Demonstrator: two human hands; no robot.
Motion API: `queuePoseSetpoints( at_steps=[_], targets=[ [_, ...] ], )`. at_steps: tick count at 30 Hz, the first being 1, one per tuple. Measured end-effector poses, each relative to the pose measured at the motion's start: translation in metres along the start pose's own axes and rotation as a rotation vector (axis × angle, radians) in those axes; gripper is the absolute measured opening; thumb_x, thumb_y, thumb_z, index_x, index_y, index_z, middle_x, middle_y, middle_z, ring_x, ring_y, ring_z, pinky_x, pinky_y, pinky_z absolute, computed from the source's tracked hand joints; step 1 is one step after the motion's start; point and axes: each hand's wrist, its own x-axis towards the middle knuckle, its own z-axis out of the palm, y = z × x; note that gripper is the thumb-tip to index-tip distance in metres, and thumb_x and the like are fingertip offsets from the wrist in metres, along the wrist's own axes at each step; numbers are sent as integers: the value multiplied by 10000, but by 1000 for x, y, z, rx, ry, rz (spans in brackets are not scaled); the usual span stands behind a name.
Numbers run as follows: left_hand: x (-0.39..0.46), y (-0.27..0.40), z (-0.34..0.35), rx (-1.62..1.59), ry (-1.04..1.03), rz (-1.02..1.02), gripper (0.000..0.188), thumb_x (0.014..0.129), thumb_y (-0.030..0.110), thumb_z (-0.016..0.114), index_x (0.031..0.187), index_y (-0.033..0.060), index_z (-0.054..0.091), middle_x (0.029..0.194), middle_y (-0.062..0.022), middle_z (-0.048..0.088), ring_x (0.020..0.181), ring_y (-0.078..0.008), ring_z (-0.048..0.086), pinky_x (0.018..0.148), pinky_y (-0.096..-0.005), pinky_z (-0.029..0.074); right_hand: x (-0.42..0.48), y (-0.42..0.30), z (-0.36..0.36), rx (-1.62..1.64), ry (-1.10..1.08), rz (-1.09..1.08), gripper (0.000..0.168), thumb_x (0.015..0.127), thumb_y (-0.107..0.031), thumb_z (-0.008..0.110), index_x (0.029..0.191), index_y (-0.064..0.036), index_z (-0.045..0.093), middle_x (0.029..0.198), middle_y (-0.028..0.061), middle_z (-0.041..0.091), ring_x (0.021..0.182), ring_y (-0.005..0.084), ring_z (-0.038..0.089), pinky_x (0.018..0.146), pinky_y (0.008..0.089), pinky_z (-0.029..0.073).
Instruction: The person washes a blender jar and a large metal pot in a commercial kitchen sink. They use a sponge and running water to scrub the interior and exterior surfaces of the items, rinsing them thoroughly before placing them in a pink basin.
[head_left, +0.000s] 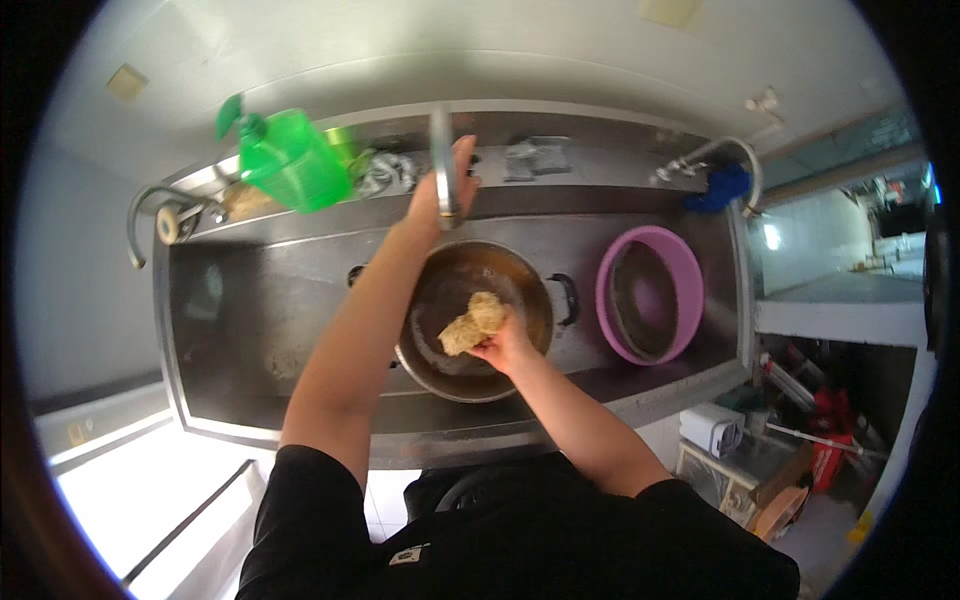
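Observation:
My right hand grips a tan, rough-textured scrubber that looks like loofah. It is over the inside of a wide metal pot, which has dark side handles and sits in a long stainless steel sink. My left arm reaches across the pot's left side to the middle faucet. Behind that spout is my left hand, its fingers pointing toward the wall. The spout covers part of the hand, so its hold on the faucet's base is unclear.
A pink plastic basin stands in the sink's right end. Along the back ledge are a green plastic container, a striped cloth, grey cloths and a blue cloth. More faucets curve over the left and right ends.

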Motion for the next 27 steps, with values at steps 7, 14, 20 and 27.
queuePoseSetpoints(
  at_steps=[7,14,20,27],
  targets=[
    [3,6,7,-120,-103,-104,237,851,29,526,1082,19,578,1090,-167,618,990,-307,609,853,-337,472,-13,-6,14,210,-25,64,458,924,-410,351,1199,-69,485,1188,151,527,1086,332,528,920,570,425],
    [-20,-2,2,-92,-34,-72,281,865,30,526,1144,25,554,1185,-150,578,1006,-273,602,851,-340,479,-2,11,25,304,-228,148,534,890,-529,413,1204,-103,490,1191,133,523,1096,339,511,897,586,418],
    [-111,0,-1,-199,16,-619,295,876,136,527,1153,47,582,936,-128,654,811,-184,604,739,-317,462,29,24,13,302,-243,88,241,873,-278,555,1006,-79,582,928,72,620,820,222,607,692,378,515],
    [-248,19,22,-1129,128,-1502,319,955,314,452,1129,71,562,902,-44,613,820,-179,589,749,-271,460,58,45,16,-234,59,20,217,905,-242,517,954,-41,587,817,77,620,697,221,612,542,333,482]
  ],
)
